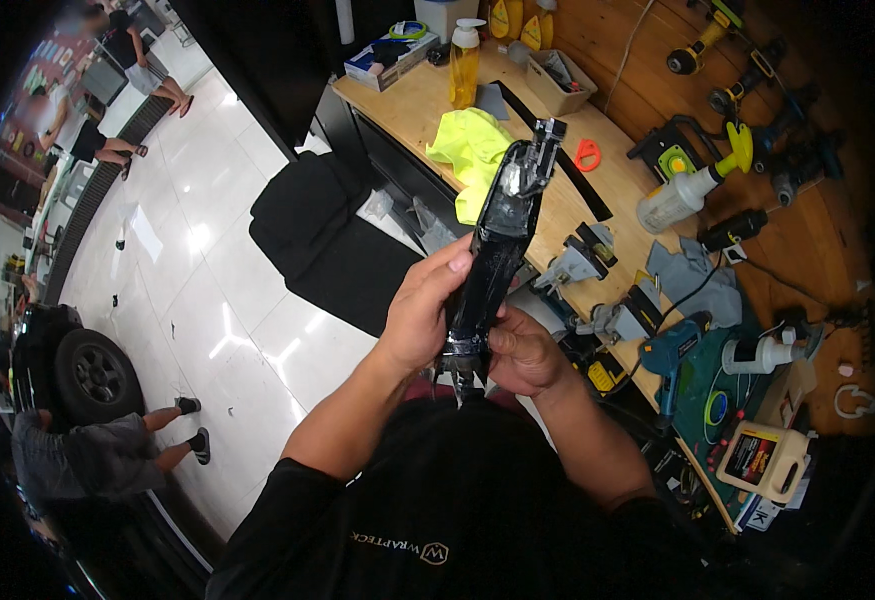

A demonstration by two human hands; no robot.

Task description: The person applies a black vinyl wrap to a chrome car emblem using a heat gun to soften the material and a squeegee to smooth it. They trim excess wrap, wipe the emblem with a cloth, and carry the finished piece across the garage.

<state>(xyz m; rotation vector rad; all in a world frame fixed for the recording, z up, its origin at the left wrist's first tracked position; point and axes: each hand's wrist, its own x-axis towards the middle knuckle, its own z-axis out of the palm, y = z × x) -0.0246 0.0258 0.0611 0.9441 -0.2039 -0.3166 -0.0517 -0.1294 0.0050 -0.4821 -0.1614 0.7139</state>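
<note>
Both my hands hold up a long, glossy black plastic part (502, 250) in front of my chest. Its wider upper end has a recess with a shiny, whitish patch, and its lower end narrows into jagged points. My left hand (423, 305) grips the left side, thumb laid along the edge. Around the lower right side close the fingers of my right hand (525, 350), partly hidden behind the part. Beyond the upper end, a bright yellow cloth (467, 150) lies on the wooden workbench (412, 110), near a red-orange ring-shaped tool (587, 155).
Along the bench stand a yellow liquid bottle (464, 70), a spray bottle (677, 200), a blue heat gun (669, 360) and a beige jug (757, 460). Power tools (707, 45) hang on the wooden wall. Black padded material (307, 230) lies left. A person (97, 450) bends beside a vehicle wheel (97, 372).
</note>
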